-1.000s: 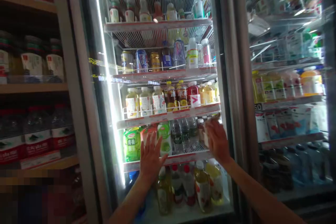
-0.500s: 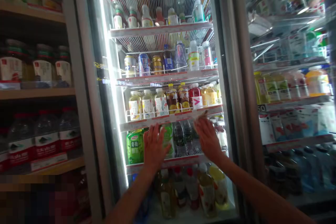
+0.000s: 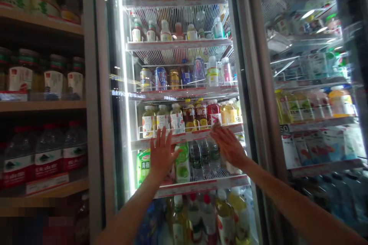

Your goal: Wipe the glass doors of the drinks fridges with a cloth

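At left, beyond the cooler frame [image 3: 99,84], we see red-capped bottles [image 3: 50,153]. Our left hand [image 3: 161,157] has its fingers apart; it has risen across the cooler's shelf edge [image 3: 186,136] since half a second ago. Our forearm now partly covers the green-labelled drink [image 3: 143,166], while the green bottle [image 3: 183,166] shows more fully. Farther right, a small pale scrap [image 3: 216,123], blurred, shows at our right hand's [image 3: 228,146] fingertips, now overlapping the red drink [image 3: 213,109]; we cannot tell whether the fingers clamp it.
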Demonstrator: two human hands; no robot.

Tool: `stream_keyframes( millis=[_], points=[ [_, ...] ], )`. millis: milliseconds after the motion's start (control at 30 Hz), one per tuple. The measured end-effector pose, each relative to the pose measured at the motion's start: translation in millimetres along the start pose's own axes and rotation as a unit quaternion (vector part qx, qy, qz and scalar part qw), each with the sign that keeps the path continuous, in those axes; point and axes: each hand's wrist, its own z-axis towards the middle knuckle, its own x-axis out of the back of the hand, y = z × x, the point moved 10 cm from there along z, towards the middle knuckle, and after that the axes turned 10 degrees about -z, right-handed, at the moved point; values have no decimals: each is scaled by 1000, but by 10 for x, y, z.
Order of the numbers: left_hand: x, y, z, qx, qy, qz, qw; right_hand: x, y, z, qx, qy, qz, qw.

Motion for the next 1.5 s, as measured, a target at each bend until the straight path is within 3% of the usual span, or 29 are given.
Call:
stream_keyframes(
  millis=[100,133,167,233,300,333,433,500,533,633,667,700,800,867,900,967,1033,1067,1100,1167,1233,1300,1400,1433,1500],
  points=[
    [11,-86,115,8,-4,0,1000,206,522,-15,-217,107,-50,969],
    [6,-105,123,9,-4,1,1000,232,557,-8,-240,120,-55,962],
    [1,-119,119,9,-4,2,1000,215,504,46,-221,111,-51,968],
    [-1,-129,102,4,0,5,1000,91,206,208,-78,44,-23,996],
    [14,-128,109,-7,7,6,1000,2,9,287,44,-10,-4,999],
    [28,-131,131,-10,12,7,1000,11,69,330,44,-8,-7,999],
    [62,-159,273,3,14,3,1000,182,646,420,-157,82,-50,983],
    [52,-187,383,27,1,-2,1000,209,774,439,-216,105,-53,969],
    [39,-198,427,38,-10,-5,999,161,692,491,-182,86,-39,979],
    [18,-215,499,54,-36,-5,998,-38,232,586,28,-17,15,999],
    [24,-219,516,53,-41,-2,998,-58,201,597,56,-32,19,998],
    [38,-223,537,51,-43,1,998,-47,283,633,41,-29,15,999],
    [112,-255,656,56,-36,10,998,118,898,765,-186,54,-26,981],
    [145,-266,770,62,-39,12,997,174,1042,843,-268,86,-38,959],
    [151,-266,825,64,-45,12,997,157,964,932,-246,81,-35,965],
    [154,-262,913,65,-62,16,996,64,602,1118,-107,38,-14,993],
    [168,-262,963,59,-77,21,995,-14,336,1175,16,-5,2,1000],
    [185,-276,979,60,-80,24,995,-14,374,1191,17,-7,0,1000],
    [204,-298,990,64,-82,27,994,10,523,1216,-24,6,-8,1000],
    [242,-358,1009,79,-83,35,993,93,943,1247,-165,53,-30,984],
    [266,-408,1025,95,-83,40,991,125,1136,1295,-246,85,-42,965],
    [271,-430,1036,99,-88,42,990,74,975,1439,-208,74,-36,975],
    [292,-452,1046,90,-93,47,990,-37,468,1595,-31,15,-9,999],
    [308,-469,1050,90,-93,50,990,-41,418,1600,-4,3,-2,1000],
    [339,-524,1059,99,-95,53,989,26,648,1605,-65,16,-3,998]
  ],
)
